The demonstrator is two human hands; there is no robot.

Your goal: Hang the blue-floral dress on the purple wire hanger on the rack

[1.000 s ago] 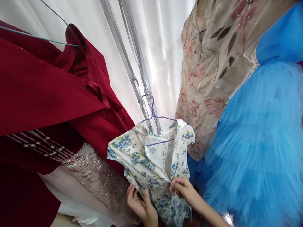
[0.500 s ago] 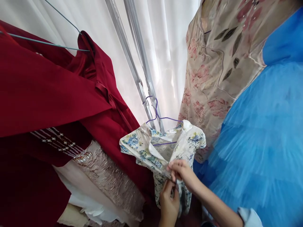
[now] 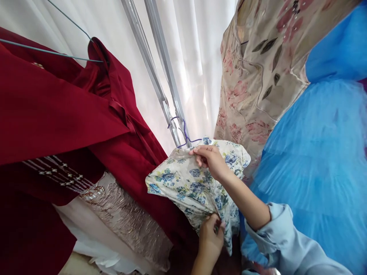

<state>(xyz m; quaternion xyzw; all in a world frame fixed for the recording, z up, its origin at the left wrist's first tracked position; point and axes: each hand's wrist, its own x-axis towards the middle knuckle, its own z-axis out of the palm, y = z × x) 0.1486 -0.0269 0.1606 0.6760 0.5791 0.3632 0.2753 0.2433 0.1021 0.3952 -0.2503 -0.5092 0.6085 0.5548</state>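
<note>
White curtain behind hanging floral dress.

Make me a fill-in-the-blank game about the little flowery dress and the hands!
1. The right hand grips the small floral dress near its ____.
2. The dress hangs on a ____ wire hanger.
3. The left hand pinches the dress lower down, with its ____ closed on the cloth.
4. The fluffy tulle dress beside the right arm is ____.

Missing words: collar; purple; fingers; blue
</note>
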